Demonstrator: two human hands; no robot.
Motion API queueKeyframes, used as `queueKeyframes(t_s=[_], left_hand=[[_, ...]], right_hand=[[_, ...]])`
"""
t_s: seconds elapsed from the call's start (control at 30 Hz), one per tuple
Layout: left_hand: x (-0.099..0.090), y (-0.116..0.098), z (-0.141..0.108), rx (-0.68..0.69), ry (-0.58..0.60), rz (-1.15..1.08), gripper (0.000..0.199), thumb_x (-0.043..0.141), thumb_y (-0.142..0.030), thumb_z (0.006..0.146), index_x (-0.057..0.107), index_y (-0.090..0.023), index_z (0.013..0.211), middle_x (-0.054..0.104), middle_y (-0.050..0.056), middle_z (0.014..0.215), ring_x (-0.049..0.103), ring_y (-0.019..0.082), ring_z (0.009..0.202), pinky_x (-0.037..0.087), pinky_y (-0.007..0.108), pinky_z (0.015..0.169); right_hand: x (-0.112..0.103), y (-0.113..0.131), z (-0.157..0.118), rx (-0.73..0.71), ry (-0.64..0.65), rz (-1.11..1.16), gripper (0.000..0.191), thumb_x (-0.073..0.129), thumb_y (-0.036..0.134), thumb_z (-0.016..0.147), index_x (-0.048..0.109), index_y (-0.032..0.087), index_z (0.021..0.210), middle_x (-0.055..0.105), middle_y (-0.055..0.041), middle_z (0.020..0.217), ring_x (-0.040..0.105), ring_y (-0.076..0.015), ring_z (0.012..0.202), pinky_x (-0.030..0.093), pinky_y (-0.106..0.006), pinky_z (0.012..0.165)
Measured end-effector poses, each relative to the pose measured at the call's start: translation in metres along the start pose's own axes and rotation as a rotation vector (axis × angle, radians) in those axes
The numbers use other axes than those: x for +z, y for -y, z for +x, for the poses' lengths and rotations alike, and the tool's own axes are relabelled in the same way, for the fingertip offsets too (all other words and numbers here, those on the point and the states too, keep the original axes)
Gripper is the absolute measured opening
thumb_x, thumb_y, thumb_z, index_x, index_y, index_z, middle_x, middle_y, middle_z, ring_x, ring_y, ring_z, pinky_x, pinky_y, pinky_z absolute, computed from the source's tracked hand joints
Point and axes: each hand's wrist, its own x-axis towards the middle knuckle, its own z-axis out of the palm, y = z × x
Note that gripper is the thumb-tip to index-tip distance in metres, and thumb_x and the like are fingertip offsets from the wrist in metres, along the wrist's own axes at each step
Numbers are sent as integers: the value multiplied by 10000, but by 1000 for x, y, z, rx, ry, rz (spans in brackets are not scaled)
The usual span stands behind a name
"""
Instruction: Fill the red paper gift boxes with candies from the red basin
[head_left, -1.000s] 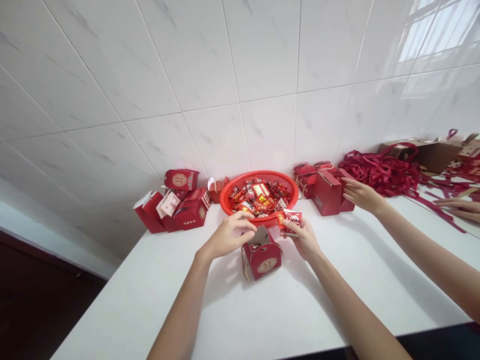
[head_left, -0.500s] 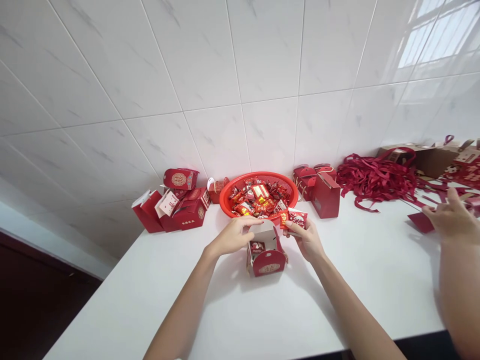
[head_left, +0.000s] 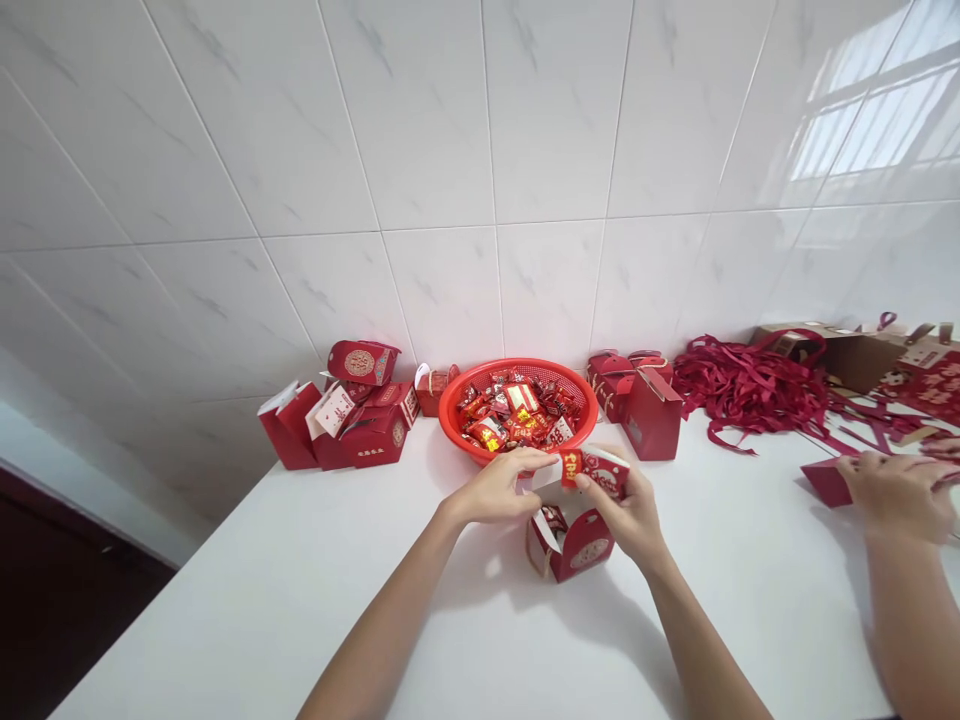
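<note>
In the head view a small red gift box [head_left: 589, 552] stands open on the white table, with twine at its side and a wrapped sweet [head_left: 553, 518] inside. My left hand [head_left: 499, 490] pinches the box's raised back flap between thumb and fingers. Over the opening, my right hand [head_left: 628, 512] holds red candy packets [head_left: 600, 472] with white and gold print. Just behind the box, a red plastic basket [head_left: 450, 418] holds many wrapped candies [head_left: 525, 412].
Red gift boxes [head_left: 381, 440] are piled at the left, and more boxes [head_left: 654, 415] stand right of the basket. Dark red ribbons [head_left: 750, 385] lie heaped near a cardboard box [head_left: 859, 360]. At the far right, another person's hand [head_left: 896, 495] is on a red folded piece [head_left: 826, 482].
The gift box has shifted right and turned slightly, with my left hand still at its flap. My right hand has brought the packets over its opening. The other person's hand has lowered.
</note>
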Motion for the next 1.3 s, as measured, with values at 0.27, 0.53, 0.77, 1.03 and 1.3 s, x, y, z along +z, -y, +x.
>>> queueKeyframes(t_s=[0.27,0.53,0.77,1.03,1.3], left_hand=[[-5,6,-2,75,70,-33,720,594,-67,642,618,-238,1340,610,76,1358,513,284,1281,407,429,1096],[-7,7,-4,65,100,-38,768,567,-74,672,541,-253,1418,570,80,1389,501,270,1296,400,428,1103],[-7,1,-6,75,67,-36,791,551,-52,664,537,-278,1422,598,65,1368,529,271,1266,467,395,1035],[-8,-19,-11,129,-2,15,694,540,-39,714,610,-297,1354,629,58,1312,561,262,1207,488,384,1005],[-8,-20,-11,152,-7,37,686,564,-63,757,565,-307,1398,618,43,1330,551,247,1229,481,355,1023]], right_hand=[[0,-7,-3,-95,37,-270,219,663,287,827,685,267,1044,735,-43,938,672,-237,815,529,-348,729],[-8,-16,2,-126,-79,-415,149,630,339,859,691,254,965,731,-52,872,651,-236,808,507,-360,762],[-5,-9,0,63,-167,-38,228,630,390,864,556,259,1035,687,-12,809,635,-193,653,506,-349,668],[-8,-2,1,129,-249,264,151,597,360,855,537,252,943,692,-3,781,658,-195,596,542,-374,664],[-7,2,1,-20,-134,-59,172,624,380,908,699,249,990,689,-46,919,642,-220,830,521,-329,725]])
